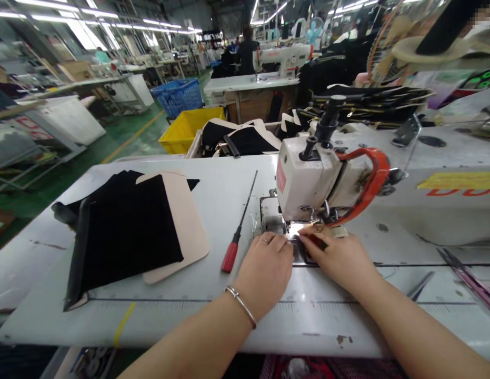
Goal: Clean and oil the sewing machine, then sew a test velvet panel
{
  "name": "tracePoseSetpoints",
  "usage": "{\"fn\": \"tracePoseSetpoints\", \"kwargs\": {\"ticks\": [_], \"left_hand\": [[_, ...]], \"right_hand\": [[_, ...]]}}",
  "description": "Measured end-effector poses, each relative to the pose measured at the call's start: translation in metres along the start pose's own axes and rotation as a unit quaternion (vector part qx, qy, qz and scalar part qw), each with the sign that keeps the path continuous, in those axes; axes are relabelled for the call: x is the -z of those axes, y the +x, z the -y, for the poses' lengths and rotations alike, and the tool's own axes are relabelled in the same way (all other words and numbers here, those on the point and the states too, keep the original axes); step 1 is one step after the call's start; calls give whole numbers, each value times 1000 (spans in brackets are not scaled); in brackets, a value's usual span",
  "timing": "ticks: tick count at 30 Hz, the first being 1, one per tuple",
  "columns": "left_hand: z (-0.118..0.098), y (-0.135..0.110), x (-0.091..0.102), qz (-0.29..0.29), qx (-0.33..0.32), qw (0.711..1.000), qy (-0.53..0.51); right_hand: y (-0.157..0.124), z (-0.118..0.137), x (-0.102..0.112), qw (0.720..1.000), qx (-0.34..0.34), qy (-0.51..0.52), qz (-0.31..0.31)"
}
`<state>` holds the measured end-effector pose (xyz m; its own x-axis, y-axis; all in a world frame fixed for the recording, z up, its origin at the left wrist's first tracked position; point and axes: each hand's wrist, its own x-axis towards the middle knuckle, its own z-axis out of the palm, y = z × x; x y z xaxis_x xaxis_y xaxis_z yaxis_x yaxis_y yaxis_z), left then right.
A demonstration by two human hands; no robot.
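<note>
Just now: L hand (263, 273) narrow, fingers down beside needle plate (273, 222); R hand (339, 259) holding dark fabric (318, 242) by sewing mach. (308, 181) foot, feeding by hand.

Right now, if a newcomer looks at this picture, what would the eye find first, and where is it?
The white sewing machine head with its curved red-orange guard dominates the right of centre, with the bare left hand and right hand close under it. To their left, black fabric lies on a rounded beige panel on the white table. Behind the table sits a bright yellow plastic crate.
</note>
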<state>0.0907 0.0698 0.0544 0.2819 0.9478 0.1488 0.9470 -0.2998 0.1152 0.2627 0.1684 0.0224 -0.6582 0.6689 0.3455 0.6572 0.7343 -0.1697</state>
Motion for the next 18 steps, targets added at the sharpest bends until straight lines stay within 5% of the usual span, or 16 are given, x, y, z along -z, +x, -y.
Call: {"fn": "tracePoseSetpoints", "kwargs": {"ticks": [7,18], "left_hand": [[-2,0,0,5,11,1000,8],[-2,1,0,15,1,1000,11]], "right_hand": [[0,2,-3,1000,21,20,10],[8,6,-7,998,-41,23,35]]}}
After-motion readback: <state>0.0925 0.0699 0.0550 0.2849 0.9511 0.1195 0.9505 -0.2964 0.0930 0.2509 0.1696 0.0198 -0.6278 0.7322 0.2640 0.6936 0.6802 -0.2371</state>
